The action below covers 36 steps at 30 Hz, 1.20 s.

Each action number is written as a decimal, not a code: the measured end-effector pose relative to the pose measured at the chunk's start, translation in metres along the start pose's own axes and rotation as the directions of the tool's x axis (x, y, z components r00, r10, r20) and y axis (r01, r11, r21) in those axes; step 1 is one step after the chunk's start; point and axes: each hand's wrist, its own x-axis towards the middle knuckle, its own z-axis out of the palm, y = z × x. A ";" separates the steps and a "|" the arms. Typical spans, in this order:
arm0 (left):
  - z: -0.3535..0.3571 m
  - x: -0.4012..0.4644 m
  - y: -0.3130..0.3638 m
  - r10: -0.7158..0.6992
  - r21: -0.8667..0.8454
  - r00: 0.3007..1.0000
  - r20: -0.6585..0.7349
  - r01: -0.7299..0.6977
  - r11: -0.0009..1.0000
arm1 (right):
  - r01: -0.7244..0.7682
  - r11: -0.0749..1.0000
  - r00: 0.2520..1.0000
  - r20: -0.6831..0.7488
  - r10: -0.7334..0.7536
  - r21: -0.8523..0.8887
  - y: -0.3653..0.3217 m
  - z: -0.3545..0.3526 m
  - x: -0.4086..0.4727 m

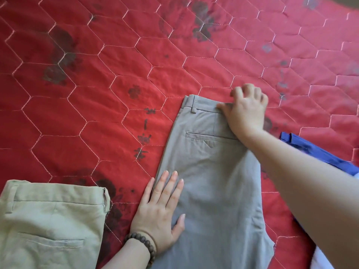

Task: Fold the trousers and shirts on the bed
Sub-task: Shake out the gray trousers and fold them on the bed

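The flat left hand (162, 210) pins the grey cotton trousers (211, 181) to the red quilted bed (97, 74), fingers spread, while the right hand's (246, 111) curled grip pinches the waistband to square it.

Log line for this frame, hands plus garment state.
left hand: flat on grey trousers | right hand: gripping waistband | beige trousers: left | blue garment: right | bedspread: red
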 end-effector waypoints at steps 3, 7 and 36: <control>0.000 0.001 0.000 0.003 0.001 1.000 -0.007 -0.003 1.000 | 0.258 0.962 0.965 -0.068 -0.253 0.086 -0.054 0.013 -0.045; 0.000 0.001 0.001 -0.005 0.001 1.000 -0.005 0.005 1.000 | 0.201 0.979 0.960 0.190 -0.206 0.044 -0.104 0.036 -0.072; 0.007 -0.001 0.000 0.012 0.065 0.997 -0.070 -0.007 0.998 | -0.116 0.987 0.986 0.110 0.127 -0.107 0.024 0.031 -0.233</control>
